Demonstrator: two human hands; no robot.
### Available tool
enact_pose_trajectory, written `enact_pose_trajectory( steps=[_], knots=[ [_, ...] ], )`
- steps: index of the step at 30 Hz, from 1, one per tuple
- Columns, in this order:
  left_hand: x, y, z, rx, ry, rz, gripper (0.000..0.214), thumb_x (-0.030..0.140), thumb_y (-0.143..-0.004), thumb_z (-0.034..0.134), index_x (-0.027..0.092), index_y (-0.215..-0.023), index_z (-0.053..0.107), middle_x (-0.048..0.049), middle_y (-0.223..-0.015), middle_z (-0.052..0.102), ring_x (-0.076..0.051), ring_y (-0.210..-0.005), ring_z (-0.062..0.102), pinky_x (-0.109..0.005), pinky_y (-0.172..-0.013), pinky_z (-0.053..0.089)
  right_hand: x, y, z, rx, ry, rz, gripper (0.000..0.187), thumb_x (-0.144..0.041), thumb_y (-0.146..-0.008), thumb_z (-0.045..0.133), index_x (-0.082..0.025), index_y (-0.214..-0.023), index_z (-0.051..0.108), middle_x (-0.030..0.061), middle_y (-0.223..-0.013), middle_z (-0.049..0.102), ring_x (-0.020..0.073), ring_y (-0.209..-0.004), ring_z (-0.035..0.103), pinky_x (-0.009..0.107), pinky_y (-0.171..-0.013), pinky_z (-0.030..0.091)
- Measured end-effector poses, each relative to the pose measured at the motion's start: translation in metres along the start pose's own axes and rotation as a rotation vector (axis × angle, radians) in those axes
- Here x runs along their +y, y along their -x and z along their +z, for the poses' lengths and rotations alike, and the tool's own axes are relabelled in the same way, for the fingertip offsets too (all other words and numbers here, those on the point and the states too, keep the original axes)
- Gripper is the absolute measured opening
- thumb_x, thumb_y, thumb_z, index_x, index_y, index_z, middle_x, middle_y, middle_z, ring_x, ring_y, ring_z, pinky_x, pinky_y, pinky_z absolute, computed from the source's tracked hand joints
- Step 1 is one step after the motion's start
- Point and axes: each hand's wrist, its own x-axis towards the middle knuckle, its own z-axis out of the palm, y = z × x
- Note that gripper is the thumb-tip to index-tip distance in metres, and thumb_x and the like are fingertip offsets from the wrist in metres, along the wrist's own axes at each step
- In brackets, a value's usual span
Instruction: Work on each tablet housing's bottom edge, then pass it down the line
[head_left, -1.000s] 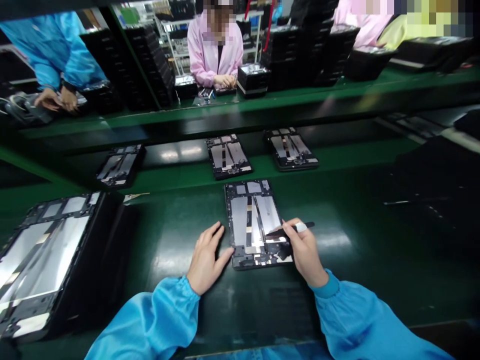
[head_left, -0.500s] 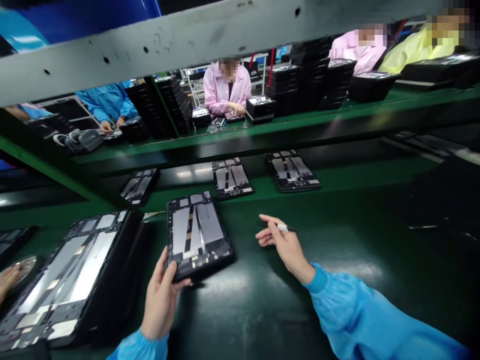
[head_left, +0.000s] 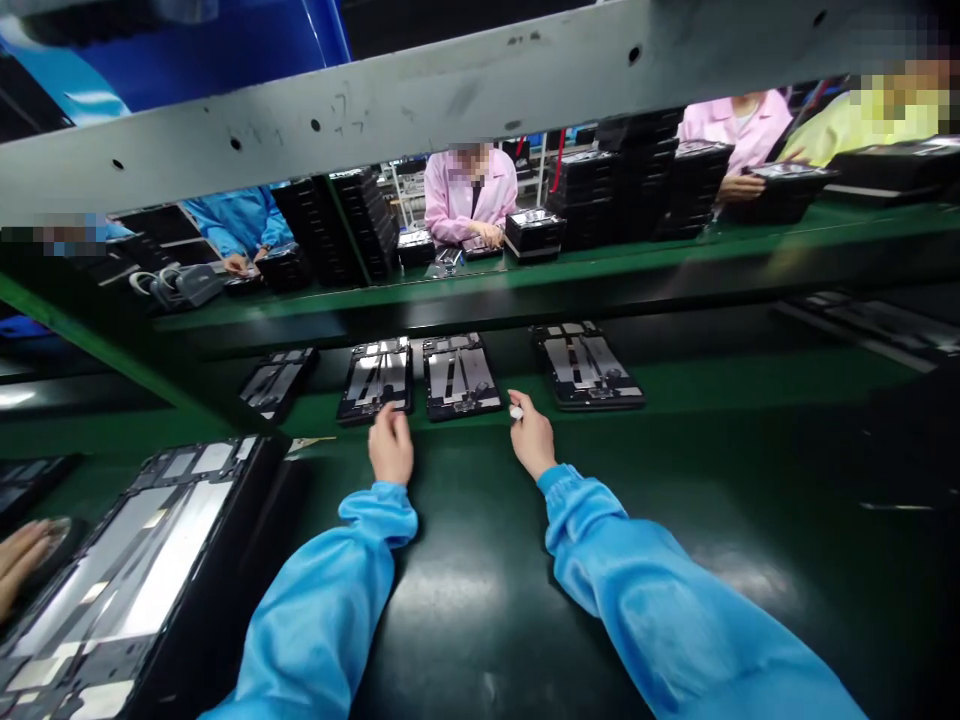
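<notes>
My left hand (head_left: 391,448) is at the front edge of an opened tablet (head_left: 376,378) lying flat on the far strip of the bench. Its fingers are loosely bent and slightly blurred, with the thumb apart; they do not appear to grip the tablet. My right hand (head_left: 532,437) is closed around a thin tool, of which only the white part (head_left: 516,412) shows. That hand is between a second tablet (head_left: 459,375) and a third tablet (head_left: 589,365), apart from both. The tablets show silvery inner plates and dark ribbon cables.
A stack of larger-looking opened tablets (head_left: 142,560) stands at the near left, beside another person's hand (head_left: 22,560). A green post (head_left: 127,345) slants down on the left. A grey metal beam (head_left: 420,95) crosses overhead. Co-workers sit behind a raised green shelf (head_left: 480,295).
My left hand has carried the tablet forward onto the far strip, beside the others, and appears to have let go. My right hand has moved forward, still holding the thin tool.
</notes>
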Motion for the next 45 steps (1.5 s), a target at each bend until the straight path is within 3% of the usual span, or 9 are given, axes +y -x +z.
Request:
enact_pose_trajectory(
  steps=[3,8,14,17,22,28,33,38,45],
  knots=[
    [0.005,0.01,0.02,-0.164,-0.064,0.084,0.047,0.036,-0.087,0.066,0.015,-0.128,0.058,-0.0136,-0.112,0.067,-0.029,-0.114,0.059,-0.048,-0.107,0.037,-0.002,-0.012,0.013,-0.022,-0.005,0.009,0.022,-0.03,-0.096,0.058,-0.022,-0.116,0.064,0.0078,-0.118,0.066,0.0217,-0.101,0.065,0.04,-0.087,0.054],
    [0.011,0.027,0.017,-0.255,-0.098,0.129,0.048,0.039,-0.101,0.037,0.013,-0.14,0.047,-0.014,-0.12,0.061,-0.023,-0.113,0.058,-0.04,-0.104,0.041,-0.002,0.003,0.003,0.053,-0.078,0.043,0.03,-0.036,-0.097,0.055,-0.02,-0.123,0.059,0.0097,-0.12,0.065,0.023,-0.1,0.064,0.041,-0.085,0.056],
    [0.015,0.121,-0.053,-0.584,-0.054,0.188,0.05,0.046,-0.093,0.051,0.018,-0.134,0.055,-0.0034,-0.091,0.06,-0.014,-0.076,0.061,-0.028,-0.073,0.053,0.002,0.098,-0.078,-0.13,-0.143,0.034,0.054,-0.04,-0.076,0.073,-0.018,-0.123,0.06,0.0137,-0.12,0.069,0.0278,-0.103,0.068,0.039,-0.087,0.056],
    [0.017,0.175,-0.088,-0.816,-0.056,0.282,0.069,0.038,-0.087,0.065,0.023,-0.148,0.036,-0.0015,-0.093,0.058,-0.011,-0.069,0.056,-0.024,-0.063,0.051,0.006,0.156,-0.126,-0.382,0.003,-0.011,0.076,-0.032,-0.068,0.081,-0.024,-0.138,0.051,0.0101,-0.127,0.066,0.0282,-0.113,0.064,0.039,-0.095,0.052],
    [0.026,0.204,-0.1,-0.902,-0.187,0.396,0.068,0.031,-0.095,0.057,0.029,-0.153,0.021,-0.0018,-0.098,0.058,-0.012,-0.068,0.057,-0.028,-0.069,0.053,0.012,0.199,-0.161,-0.328,0.264,-0.024,0.056,-0.036,-0.079,0.072,-0.023,-0.132,0.058,0.003,-0.091,0.069,0.0226,-0.082,0.069,0.034,-0.078,0.057],
    [0.048,0.183,-0.099,-0.867,-0.305,0.572,0.051,0.046,-0.094,0.057,0.024,-0.138,0.046,-0.0075,-0.111,0.061,-0.018,-0.088,0.063,-0.03,-0.074,0.055,-0.013,0.201,-0.154,-0.232,0.306,-0.162,0.046,-0.035,-0.087,0.067,-0.028,-0.131,0.056,0.0076,-0.111,0.068,0.0253,-0.094,0.066,0.038,-0.081,0.056],
    [0.058,0.188,-0.086,-0.783,-0.234,0.732,0.02,0.032,-0.1,0.049,0.021,-0.104,0.065,-0.0029,-0.092,0.066,-0.015,-0.082,0.064,-0.026,-0.073,0.051,-0.043,0.202,-0.113,-0.424,0.21,-0.327,0.026,-0.02,-0.093,0.058,-0.026,-0.118,0.064,0.0082,-0.1,0.07,0.0239,-0.089,0.066,0.036,-0.076,0.055],
    [0.059,0.191,-0.078,-0.793,-0.14,0.671,0.021,0.032,-0.099,0.051,0.019,-0.091,0.066,-0.0019,-0.084,0.068,-0.014,-0.078,0.064,-0.024,-0.07,0.049,-0.05,0.194,-0.083,-0.511,0.139,-0.353,0.02,-0.013,-0.092,0.058,-0.023,-0.107,0.067,0.0053,-0.088,0.072,0.0226,-0.082,0.066,0.036,-0.075,0.052],
    [0.061,0.201,-0.084,-0.721,-0.285,0.816,0.023,0.032,-0.099,0.052,0.019,-0.086,0.066,-0.0016,-0.078,0.062,-0.014,-0.07,0.056,-0.026,-0.062,0.042,-0.05,0.193,-0.087,-0.559,0.094,-0.355,0.024,-0.01,-0.09,0.058,-0.022,-0.109,0.064,0.0029,-0.084,0.071,0.0208,-0.083,0.064,0.033,-0.075,0.049]
  ],
)
